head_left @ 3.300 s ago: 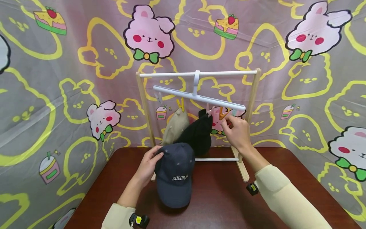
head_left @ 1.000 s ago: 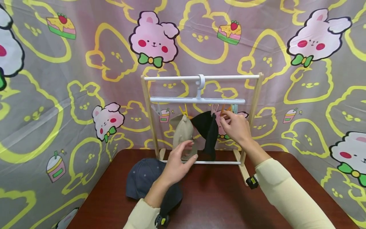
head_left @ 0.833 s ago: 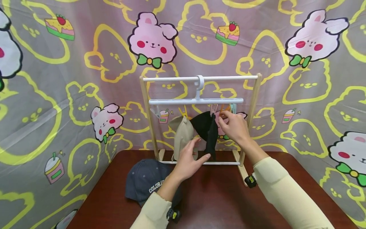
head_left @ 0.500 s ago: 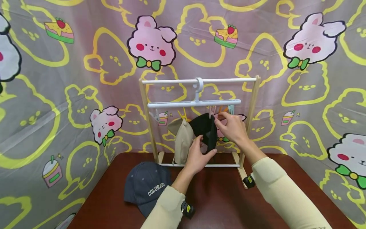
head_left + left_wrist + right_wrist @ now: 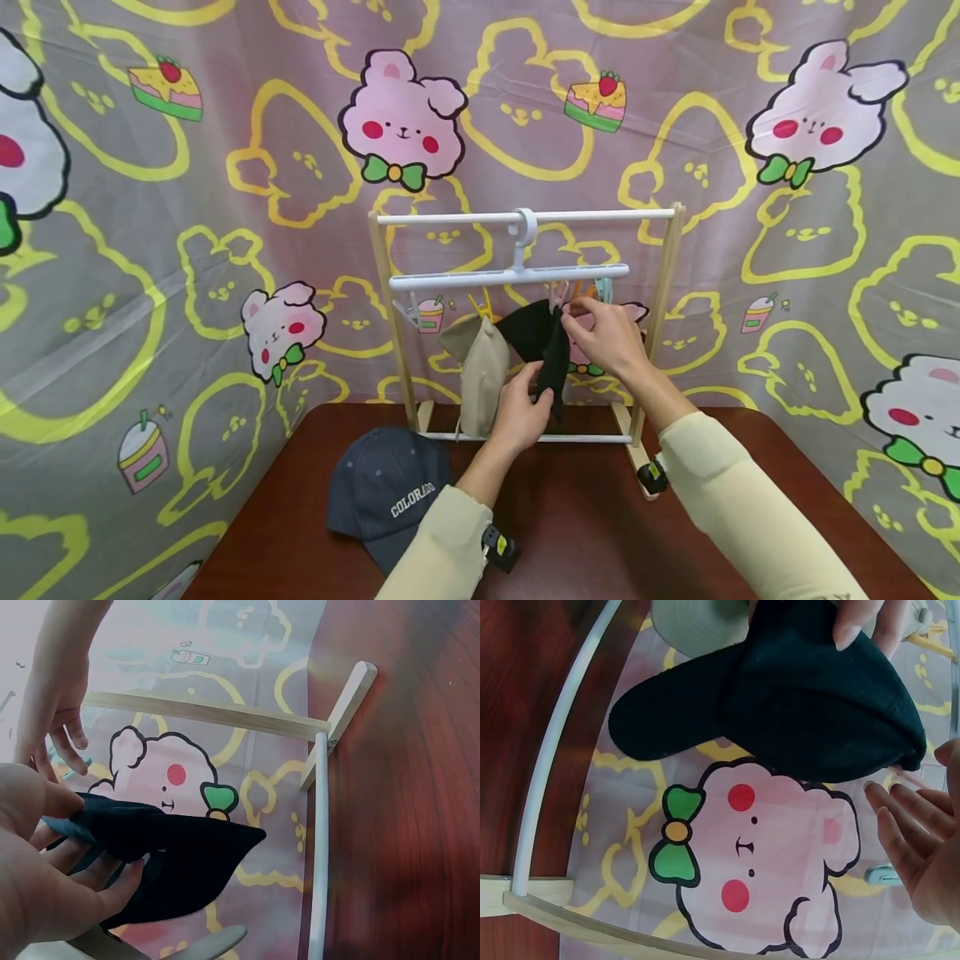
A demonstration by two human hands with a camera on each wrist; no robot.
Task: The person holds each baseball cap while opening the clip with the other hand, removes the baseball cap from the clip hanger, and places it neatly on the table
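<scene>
A black cap hangs from a pink clothespin on the white hanger. My left hand holds this cap low down, thumb on one side and fingers on the other, as the left wrist view shows. Close to the clothespin and the cap's upper end is my right hand; in the right wrist view its loosely bent fingers stand just apart from the cap. To the left, a beige cap hangs from a yellow clothespin. A navy cap lettered COLORADO lies on the table.
The hanger hooks over the top bar of a wooden-sided rack. An orange clothespin, a teal one and a pale one also hang there. The rack stands on a dark red table before a patterned curtain.
My left hand has let go of the navy cap, now on the table, and taken hold of the black cap. My right hand has shifted left from the orange clothespin towards the pink one.
</scene>
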